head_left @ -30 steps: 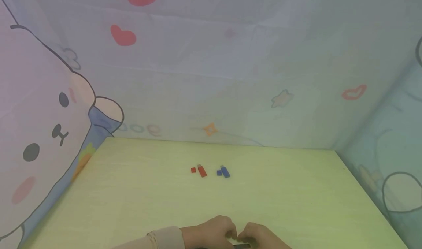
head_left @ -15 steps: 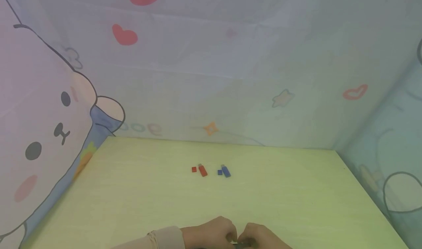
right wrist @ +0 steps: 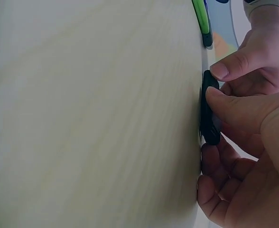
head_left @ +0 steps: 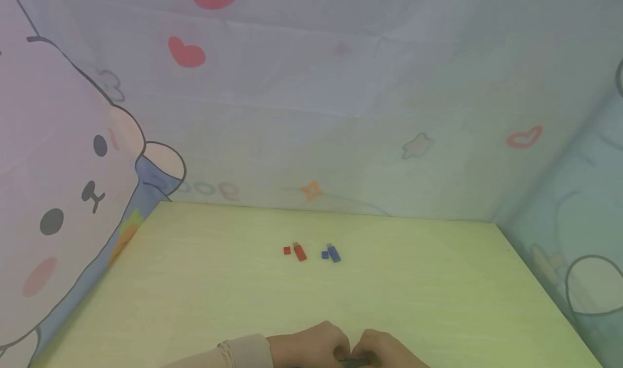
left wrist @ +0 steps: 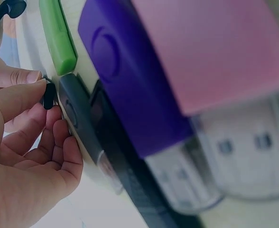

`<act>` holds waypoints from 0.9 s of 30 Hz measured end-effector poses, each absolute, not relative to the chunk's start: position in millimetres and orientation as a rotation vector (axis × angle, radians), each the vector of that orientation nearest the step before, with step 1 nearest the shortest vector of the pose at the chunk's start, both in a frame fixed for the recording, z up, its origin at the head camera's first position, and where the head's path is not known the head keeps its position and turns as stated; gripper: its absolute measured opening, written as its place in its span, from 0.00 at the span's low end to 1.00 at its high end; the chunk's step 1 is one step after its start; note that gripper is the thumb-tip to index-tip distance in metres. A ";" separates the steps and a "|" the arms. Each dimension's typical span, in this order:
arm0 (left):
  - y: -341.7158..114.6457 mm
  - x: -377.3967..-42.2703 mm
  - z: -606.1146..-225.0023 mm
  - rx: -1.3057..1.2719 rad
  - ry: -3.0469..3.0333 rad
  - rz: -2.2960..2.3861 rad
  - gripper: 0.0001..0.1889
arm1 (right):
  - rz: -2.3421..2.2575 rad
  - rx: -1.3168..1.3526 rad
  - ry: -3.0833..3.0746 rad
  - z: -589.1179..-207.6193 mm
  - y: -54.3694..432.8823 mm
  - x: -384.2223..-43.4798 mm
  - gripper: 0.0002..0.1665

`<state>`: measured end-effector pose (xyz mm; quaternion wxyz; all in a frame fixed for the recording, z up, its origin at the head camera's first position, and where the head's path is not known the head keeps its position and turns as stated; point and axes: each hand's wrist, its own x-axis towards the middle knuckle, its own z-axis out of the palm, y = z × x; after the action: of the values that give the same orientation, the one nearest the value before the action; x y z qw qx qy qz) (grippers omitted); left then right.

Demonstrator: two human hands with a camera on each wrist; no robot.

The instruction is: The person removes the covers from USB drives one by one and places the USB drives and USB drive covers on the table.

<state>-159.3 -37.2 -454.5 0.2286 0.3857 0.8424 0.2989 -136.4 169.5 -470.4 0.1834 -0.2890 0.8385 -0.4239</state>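
Both hands meet at the bottom edge of the head view, around a small black stick [head_left: 355,362] shaped like a USB drive. My left hand [head_left: 311,345], with a cream sleeve, pinches one end of it. The other end is between the thumb and curled fingers of my right hand [head_left: 386,350]. In the right wrist view the black stick [right wrist: 209,111] lies lengthwise, close over the tabletop, with both thumbs pressed on it. Only a short dark end [left wrist: 49,96] of it shows in the left wrist view; fingers cover the rest.
Farther back lie a red USB stick [head_left: 299,252] beside its cap [head_left: 287,250] and a blue USB stick [head_left: 333,253] beside its cap [head_left: 325,255]. Near my left wrist are pink [left wrist: 215,52], purple [left wrist: 118,71], grey [left wrist: 78,114] and green [left wrist: 57,38] sticks, plus a black object [left wrist: 134,183].
The black stick has turned slightly between the fingers and shows a thinner edge in the head view. Both hands stay in nearly the same place.
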 end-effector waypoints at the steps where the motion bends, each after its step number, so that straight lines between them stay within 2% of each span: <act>1: -37.4 -159.3 -454.2 1.063 2.314 0.825 0.01 | -1.192 -0.796 2.367 -470.0 169.4 -135.8 0.10; 7: -37.9 -160.4 -454.1 1.092 2.294 0.833 0.03 | -1.162 -0.542 2.343 -467.0 166.7 -131.6 0.06; 11: -38.9 -160.2 -452.9 1.090 2.272 0.862 0.04 | -1.200 -0.486 2.275 -466.4 167.8 -131.5 0.03; 18: -43.5 -162.2 -445.3 1.104 2.260 0.879 0.11 | -1.217 -0.571 2.239 -463.5 171.0 -138.1 0.06; 24: -46.3 -168.9 -435.9 1.147 2.335 0.893 0.10 | -1.130 -0.651 2.345 -448.3 171.3 -145.1 0.08; 27: -49.0 -171.9 -429.7 1.119 2.335 0.956 0.10 | -1.085 -0.780 2.431 -439.5 169.6 -149.2 0.10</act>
<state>-171.9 -49.0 -429.7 0.1898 0.3981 0.8306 0.3401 -149.2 169.6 -439.5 0.1825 -0.2764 0.8616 -0.3846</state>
